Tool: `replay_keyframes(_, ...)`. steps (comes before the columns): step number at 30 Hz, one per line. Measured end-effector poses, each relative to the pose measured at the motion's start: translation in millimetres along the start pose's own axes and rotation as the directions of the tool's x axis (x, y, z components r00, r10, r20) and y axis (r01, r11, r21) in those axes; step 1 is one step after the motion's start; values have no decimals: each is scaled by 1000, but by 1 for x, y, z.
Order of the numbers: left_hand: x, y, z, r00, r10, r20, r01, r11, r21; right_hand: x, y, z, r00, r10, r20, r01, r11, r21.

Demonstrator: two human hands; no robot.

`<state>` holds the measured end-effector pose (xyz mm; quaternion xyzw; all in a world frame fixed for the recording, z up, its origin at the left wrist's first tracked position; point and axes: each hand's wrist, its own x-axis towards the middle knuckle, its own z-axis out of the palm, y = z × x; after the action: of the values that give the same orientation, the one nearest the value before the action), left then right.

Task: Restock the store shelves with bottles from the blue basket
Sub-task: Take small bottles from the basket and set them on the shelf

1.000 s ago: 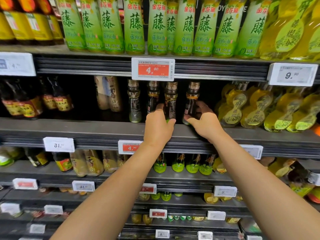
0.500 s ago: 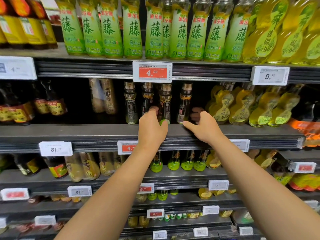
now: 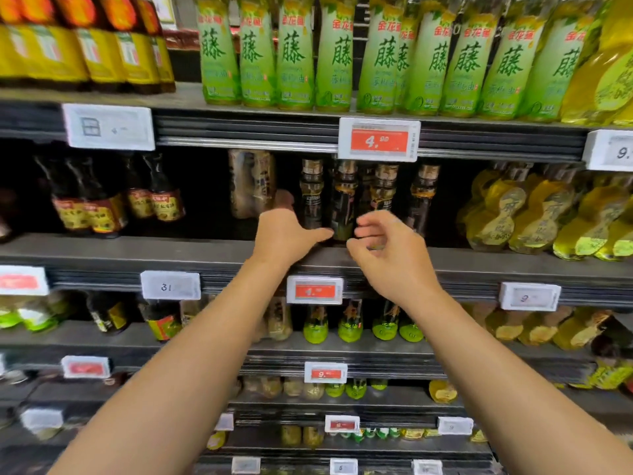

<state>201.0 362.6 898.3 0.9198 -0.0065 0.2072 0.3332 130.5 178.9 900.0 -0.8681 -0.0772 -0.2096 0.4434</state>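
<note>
So the shelf (image 3: 144, 252) I'm working on is the dark grey one running across the middle of my view, and most of it is already stocked. Over at 3 o'clock there's a bunch of yellow oil bottles (image 3: 534, 214), at 9 o'clock the dark sauce bottles (image 3: 92, 204), and up at 12 on the shelf above, the tall green-label bottles (image 3: 342, 60). Red price tag (image 3: 378, 140) hangs right over my spot.

The bottles I care about are the slim dark glass bottles (image 3: 344, 204), standing upright in a short row dead center, right under that tag. Four in the front that I can count; behind them it's too dark to tell. The blue basket isn't in my view at all.

My left hand (image 3: 286, 236) is at the foot of the row, thumb stuck out toward the second bottle. The other fingers reach in past the leftmost bottle and I can't tell from here if they're around it or just touching. My right hand (image 3: 388, 250) is in front of the row, fingers loosely curled and holding nothing, as far as I can make out.

Handling-wise: these look like glass, so stiff, breakable, probably heavier than they look for the size, and tall and narrow, so tippy. I'd grab around the body low down, not the neck, and slide them rather than bump them. One knock could probably domino the row.
</note>
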Motion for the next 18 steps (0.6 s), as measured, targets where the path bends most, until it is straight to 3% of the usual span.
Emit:
replay_keyframes(4, 11, -11, 6, 996, 55, 67, -50, 996, -77, 14, -19, 33, 999, 29, 30, -26, 995, -92)
replay_keyframes(7, 18, -24, 3, 993, 92, 74, -87, 994, -67, 20, -22, 42, 997, 77, -21, -80, 967, -240)
replay_keyframes(11, 27, -42, -2, 982, 82, 171, -45, 977, -210, 21, -25, 52, 995, 41, -95, -76, 913, -400)
replay_keyframes(18, 37, -51, 2, 979, 57, 194, 34, 899, -436, 31, -30, 65, 983, 103, -151, -160, 885, -437)
